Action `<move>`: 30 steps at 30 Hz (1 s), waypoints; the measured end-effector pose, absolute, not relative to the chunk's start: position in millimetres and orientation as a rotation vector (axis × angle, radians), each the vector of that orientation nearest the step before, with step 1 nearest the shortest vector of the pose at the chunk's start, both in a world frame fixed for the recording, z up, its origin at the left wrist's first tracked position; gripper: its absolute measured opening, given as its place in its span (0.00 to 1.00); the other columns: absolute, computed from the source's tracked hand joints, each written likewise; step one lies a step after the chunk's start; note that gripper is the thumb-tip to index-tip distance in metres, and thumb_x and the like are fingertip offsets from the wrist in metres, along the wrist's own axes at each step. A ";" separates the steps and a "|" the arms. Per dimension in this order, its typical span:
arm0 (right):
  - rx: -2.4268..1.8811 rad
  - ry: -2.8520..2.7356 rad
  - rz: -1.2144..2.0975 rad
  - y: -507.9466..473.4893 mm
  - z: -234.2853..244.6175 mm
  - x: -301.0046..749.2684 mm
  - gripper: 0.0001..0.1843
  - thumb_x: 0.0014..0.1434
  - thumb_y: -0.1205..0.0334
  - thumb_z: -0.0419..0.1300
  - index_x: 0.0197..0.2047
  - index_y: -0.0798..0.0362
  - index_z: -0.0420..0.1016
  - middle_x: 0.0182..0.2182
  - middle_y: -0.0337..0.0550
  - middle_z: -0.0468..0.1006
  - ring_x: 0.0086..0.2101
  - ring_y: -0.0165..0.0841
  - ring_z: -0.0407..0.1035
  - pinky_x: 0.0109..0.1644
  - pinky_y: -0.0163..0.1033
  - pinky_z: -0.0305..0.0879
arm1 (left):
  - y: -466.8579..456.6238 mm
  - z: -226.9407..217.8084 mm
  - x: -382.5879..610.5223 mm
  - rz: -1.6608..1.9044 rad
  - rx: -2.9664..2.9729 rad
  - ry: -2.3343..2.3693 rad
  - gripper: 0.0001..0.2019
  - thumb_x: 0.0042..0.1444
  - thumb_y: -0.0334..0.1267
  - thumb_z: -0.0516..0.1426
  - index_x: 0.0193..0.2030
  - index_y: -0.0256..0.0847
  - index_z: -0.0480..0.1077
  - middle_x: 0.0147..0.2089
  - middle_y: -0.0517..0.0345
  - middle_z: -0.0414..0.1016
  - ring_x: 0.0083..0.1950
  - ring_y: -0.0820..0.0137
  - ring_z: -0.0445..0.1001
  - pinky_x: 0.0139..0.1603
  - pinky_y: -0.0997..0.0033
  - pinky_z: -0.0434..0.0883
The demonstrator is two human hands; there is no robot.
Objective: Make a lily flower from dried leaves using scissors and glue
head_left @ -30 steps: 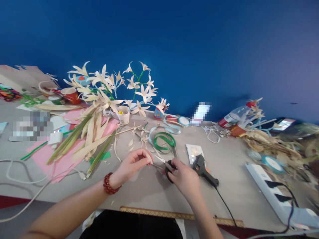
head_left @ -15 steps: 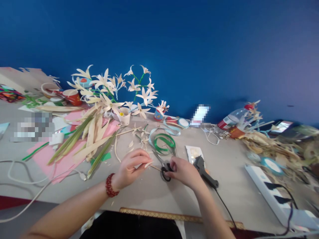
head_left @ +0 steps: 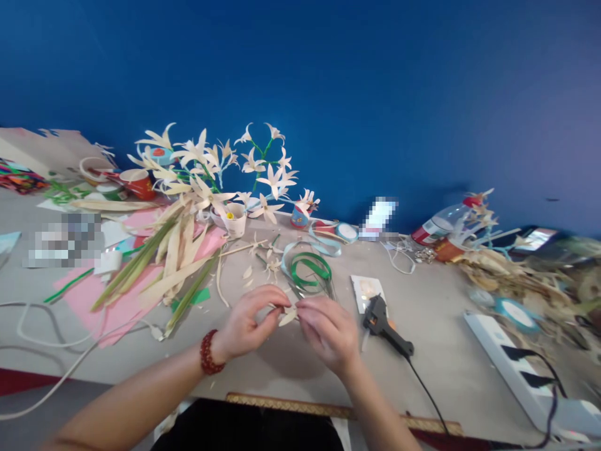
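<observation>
Between my two hands is a small pale husk petal piece [head_left: 288, 316], held over the front middle of the table. My left hand [head_left: 248, 319], with a red bead bracelet at the wrist, pinches its left side between thumb and fingers. On the other side, the fingertips of my right hand [head_left: 332, 332] are closed on the same piece. Just beyond them lies a coil of green ribbon [head_left: 310, 270] beside light blue ribbon [head_left: 285, 254]. The scissors are hidden behind my right hand. Loose petals [head_left: 247, 273] and small husk flowers [head_left: 271, 266] rest past my left hand.
A black glue gun [head_left: 387, 327] lies right of my hands, its cord running to the front edge. Farther right is a white power strip [head_left: 504, 366]. Husk flowers [head_left: 206, 194] stand in cups at the back. Long husks [head_left: 141, 263] cover pink paper [head_left: 89, 297] at left.
My right hand has let go of the black-handled scissors and come to the petal piece. My left hand has turned slightly and now pinches the piece together with the right.
</observation>
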State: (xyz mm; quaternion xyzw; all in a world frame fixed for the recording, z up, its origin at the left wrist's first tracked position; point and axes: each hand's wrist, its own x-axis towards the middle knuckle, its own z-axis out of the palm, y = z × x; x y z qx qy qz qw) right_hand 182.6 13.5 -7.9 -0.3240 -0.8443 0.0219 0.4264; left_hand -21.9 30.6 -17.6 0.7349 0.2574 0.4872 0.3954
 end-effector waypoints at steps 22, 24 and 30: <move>-1.465 -2.579 0.408 34.9 -27.7 179.2 0.03 0.60 0.67 0.58 0.35 0.55 0.72 0.35 0.46 0.75 0.40 0.38 0.67 0.46 0.40 0.61 | 39.0 -21.4 -19.3 1.259 1.122 0.958 0.07 0.56 0.40 0.60 0.36 0.38 0.71 0.28 0.60 0.73 0.32 0.73 0.71 0.38 0.72 0.69; -1.455 -2.594 0.460 35.0 -24.7 180.2 0.03 0.59 0.65 0.60 0.35 0.55 0.72 0.34 0.45 0.75 0.40 0.38 0.67 0.46 0.39 0.60 | 39.7 -23.0 -19.9 1.307 1.132 0.945 0.06 0.56 0.39 0.60 0.36 0.38 0.71 0.29 0.60 0.73 0.32 0.73 0.71 0.39 0.72 0.69; -1.402 -2.717 0.423 31.6 -19.6 175.2 0.01 0.58 0.67 0.59 0.35 0.55 0.72 0.35 0.47 0.75 0.40 0.39 0.67 0.46 0.40 0.59 | 39.2 -24.2 -20.8 1.410 1.147 0.938 0.05 0.57 0.37 0.60 0.37 0.40 0.70 0.29 0.62 0.73 0.31 0.74 0.72 0.37 0.73 0.70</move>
